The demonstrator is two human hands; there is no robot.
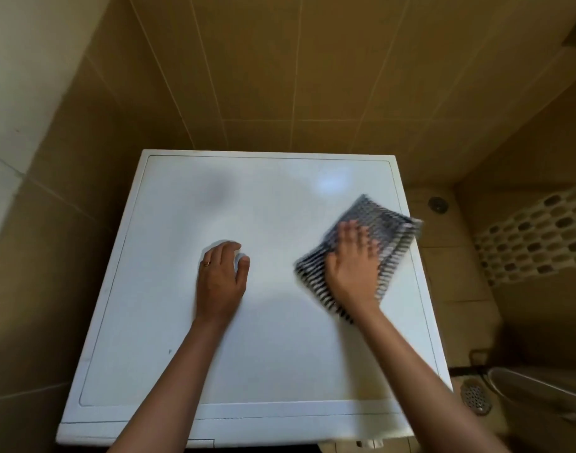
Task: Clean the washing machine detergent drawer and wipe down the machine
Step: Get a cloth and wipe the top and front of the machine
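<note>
The white washing machine top [182, 223] fills the middle of the head view, seen from above. My right hand [353, 259] presses flat on a black-and-white striped cloth [383, 223] near the top's right edge; cloth and hand are motion-blurred. My left hand [223, 273], wearing a ring, rests on the middle of the top, cupped over a small white object [239, 258] that is mostly hidden. The detergent drawer is not visible; only a sliver of the front panel shows at the bottom edge.
Beige tiled walls stand behind and to the left of the machine. To the right lie a tiled floor, a round drain [476, 395], a metal basin rim [541, 387] and a white perforated basket [538, 233].
</note>
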